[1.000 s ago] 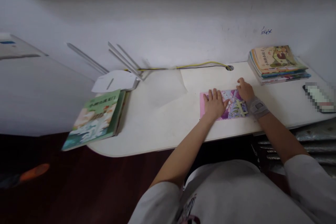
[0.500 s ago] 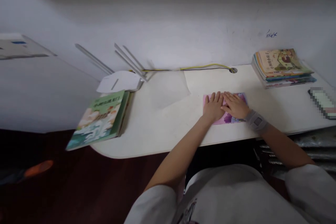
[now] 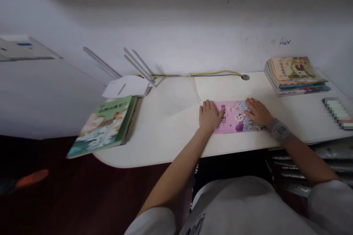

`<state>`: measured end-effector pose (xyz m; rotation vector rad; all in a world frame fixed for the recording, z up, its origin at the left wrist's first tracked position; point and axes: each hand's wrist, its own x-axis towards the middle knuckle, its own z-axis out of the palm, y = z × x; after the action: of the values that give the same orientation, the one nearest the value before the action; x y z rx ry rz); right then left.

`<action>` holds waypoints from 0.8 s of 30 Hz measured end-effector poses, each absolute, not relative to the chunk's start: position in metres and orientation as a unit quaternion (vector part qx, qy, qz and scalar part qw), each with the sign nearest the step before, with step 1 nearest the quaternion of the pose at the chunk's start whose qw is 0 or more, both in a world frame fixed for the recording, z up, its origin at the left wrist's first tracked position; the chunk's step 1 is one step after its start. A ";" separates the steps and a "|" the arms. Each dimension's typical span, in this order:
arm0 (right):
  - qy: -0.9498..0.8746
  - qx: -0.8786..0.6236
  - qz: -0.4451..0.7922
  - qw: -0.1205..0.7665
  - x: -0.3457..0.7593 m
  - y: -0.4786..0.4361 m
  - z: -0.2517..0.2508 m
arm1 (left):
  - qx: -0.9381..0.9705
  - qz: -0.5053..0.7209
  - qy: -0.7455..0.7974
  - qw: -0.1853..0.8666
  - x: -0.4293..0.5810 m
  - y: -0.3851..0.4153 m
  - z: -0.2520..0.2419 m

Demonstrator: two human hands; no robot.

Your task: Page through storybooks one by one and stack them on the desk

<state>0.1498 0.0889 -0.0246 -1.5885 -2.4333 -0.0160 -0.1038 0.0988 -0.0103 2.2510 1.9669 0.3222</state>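
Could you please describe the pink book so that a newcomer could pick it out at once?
Start with the white desk along the wall. Right of its middle, the left hand and right hand rest on opposite ends of the book. Its mainly pink colour sets it apart from the green book at the desk's left end and the book stack at the back right.

The left hand (image 3: 209, 117) covers much of the pink picture book's (image 3: 233, 123) left edge, and its thumb hides part of the title from me; the right hand (image 3: 259, 112) lies over the far right corner. I can't read the wristwatch (image 3: 281, 131), its face being too small. The phone (image 3: 335, 112) is blurred into blocks and cut off at the right. The wall scribble (image 3: 284, 42) is too tiny to decipher, and the orange object (image 3: 32, 179) low on the left is indistinct.
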 end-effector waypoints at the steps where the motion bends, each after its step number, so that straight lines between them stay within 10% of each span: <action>1: -0.832 -0.541 -0.001 0.124 0.150 0.090 -0.025 | 0.748 0.122 0.648 0.072 -0.104 0.099 -0.009; 12: -0.816 -0.538 0.023 0.208 0.149 0.108 -0.017 | 0.558 0.463 0.550 0.415 -0.115 0.114 0.000; 24: -0.810 -0.522 0.101 0.248 0.161 0.110 0.017 | 0.498 0.445 0.460 0.585 -0.122 0.124 0.017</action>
<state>0.1613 0.1105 0.0168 -1.4238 -2.2069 0.2751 -0.1219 0.1240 0.0169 1.1618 1.0720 1.0389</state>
